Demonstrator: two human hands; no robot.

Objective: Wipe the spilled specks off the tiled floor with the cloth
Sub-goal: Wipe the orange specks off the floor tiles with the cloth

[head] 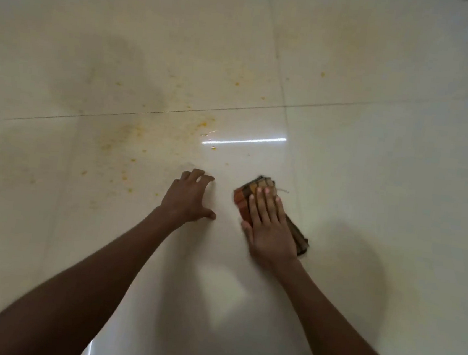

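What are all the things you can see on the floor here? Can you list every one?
Tiled floor: one, glossy cream, fills the view, with thin dark joint lines.
Specks: many, yellow-orange, scattered left of and beyond the hands.
Smear: one, faint yellowish, among the specks.
Light reflection: one, white streak, beyond the hands.
Cloth: one, folded, orange-brown checked, under the right hand.
Left hand: one, fingers spread, on the bare tile.
Right hand: one, flat on the cloth.

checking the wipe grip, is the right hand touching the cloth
Touching. The head view shows the right hand pressed flat on the cloth, fingers overlapping it with no gap.
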